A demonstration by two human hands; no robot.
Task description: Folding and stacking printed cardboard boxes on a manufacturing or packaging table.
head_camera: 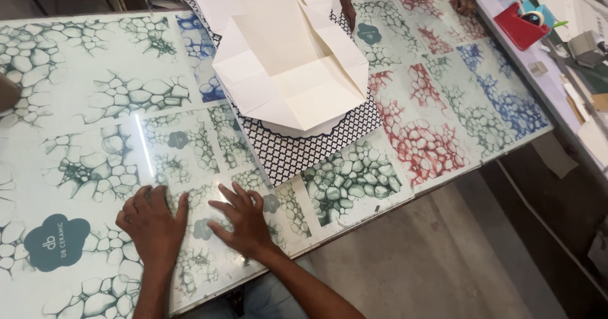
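Note:
My left hand and my right hand both lie flat, palms down with fingers spread, on the glossy patterned tabletop near its front edge. Neither holds anything. Beyond them, toward the middle of the table, lies a creased, unfolded cream cardboard sheet on top of a black-and-white lattice-patterned sheet. The nearest corner of the patterned sheet is a short way beyond my right hand's fingertips.
Another person's hands rest at the far edge of the table. A red tape dispenser and blue objects sit on a side surface at right, with scattered paper pieces. The floor shows past the table's right front edge.

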